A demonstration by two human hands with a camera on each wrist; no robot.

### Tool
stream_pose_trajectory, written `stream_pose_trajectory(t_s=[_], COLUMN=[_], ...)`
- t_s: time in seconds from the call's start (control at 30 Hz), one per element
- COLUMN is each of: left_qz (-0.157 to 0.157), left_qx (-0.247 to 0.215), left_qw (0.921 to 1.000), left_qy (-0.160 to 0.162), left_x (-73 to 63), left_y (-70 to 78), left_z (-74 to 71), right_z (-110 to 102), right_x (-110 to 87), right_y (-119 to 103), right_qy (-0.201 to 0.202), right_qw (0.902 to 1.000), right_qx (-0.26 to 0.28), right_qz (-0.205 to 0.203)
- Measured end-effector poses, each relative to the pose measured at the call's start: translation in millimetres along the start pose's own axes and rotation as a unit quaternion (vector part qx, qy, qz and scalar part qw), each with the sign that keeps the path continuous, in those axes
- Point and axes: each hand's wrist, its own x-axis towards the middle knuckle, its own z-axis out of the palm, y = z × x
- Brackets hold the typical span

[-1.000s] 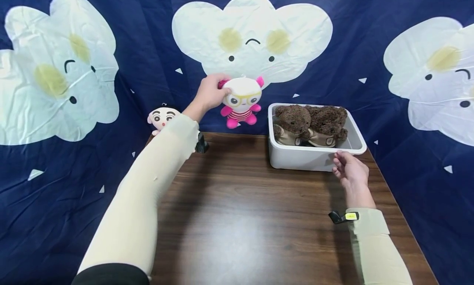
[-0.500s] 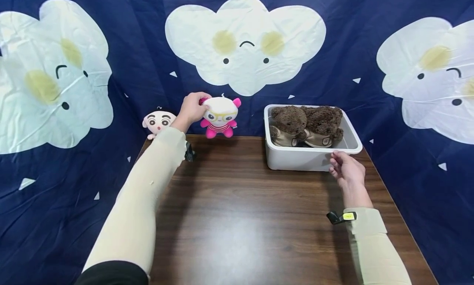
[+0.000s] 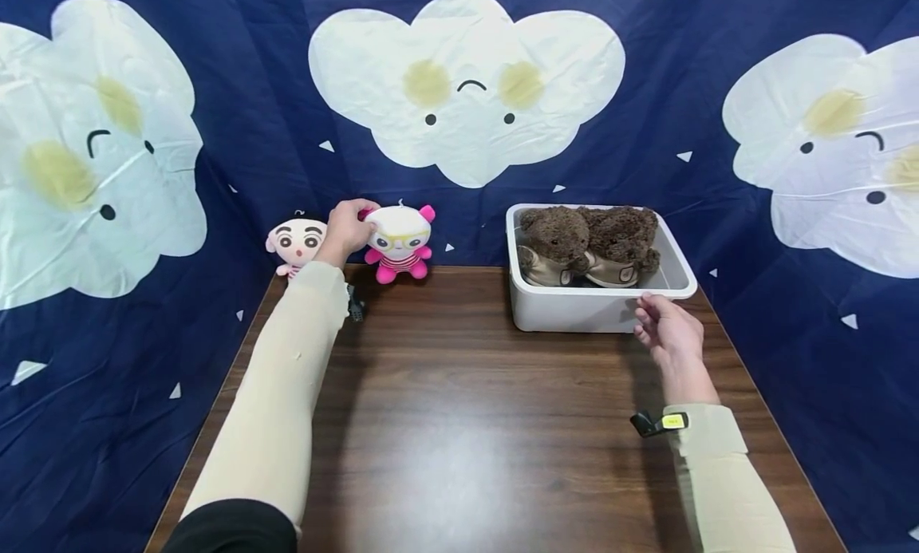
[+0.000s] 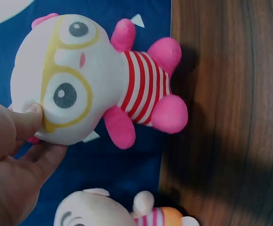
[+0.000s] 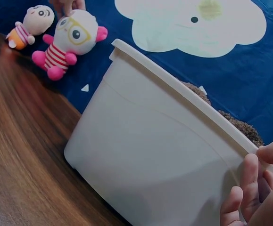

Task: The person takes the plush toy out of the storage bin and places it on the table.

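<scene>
My left hand (image 3: 348,232) pinches a pink-and-white plush toy (image 3: 399,235) by the side of its head, near one ear. The toy has yellow printed glasses and a red-striped body. In the left wrist view, the thumb (image 4: 31,120) presses the front of the head while the fingers go behind it; its pink feet are right at the table's back edge. My right hand (image 3: 673,336) holds the front rim of a white plastic bin (image 3: 567,312), near its right corner, between thumb and curled fingers. Two brown curly teddy bears (image 3: 556,238) sit in the bin.
Another plush doll (image 3: 296,243), with black hair and thick eyebrows, sits at the table's back left corner, partly behind my left hand. The brown wooden table (image 3: 445,409) ends at a dark blue cloth (image 3: 474,218) printed with clouds, which surrounds it.
My left hand has carried the pink-and-white plush toy left and down, from in front of the cloth to the table's back edge beside the doll. My right hand stays at the bin rim.
</scene>
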Motion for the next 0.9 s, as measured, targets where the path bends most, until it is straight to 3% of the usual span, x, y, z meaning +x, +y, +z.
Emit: stream_pose_trajectory(t_s=[0.3,0.6,0.9], left_qz=[-0.005,-0.009,0.004], left_qx=[-0.016,-0.025,0.006], left_qw=[0.9998,0.9987,0.9998], left_qy=[-0.011,-0.043,-0.019], left_x=[4.4,7.6,7.9], left_y=[-16.4,-12.0,-7.8], left_z=[9.3,9.9,4.2], right_z=[0,-1,0], right_x=[1.9,2.4,3.1], right_y=[2,2,1], right_qy=[-0.002,0.002,0.0], right_qw=[0.9999,1.0,1.0], right_qx=[-0.009,-0.008,-0.001], right_qz=[-0.005,-0.005,0.001])
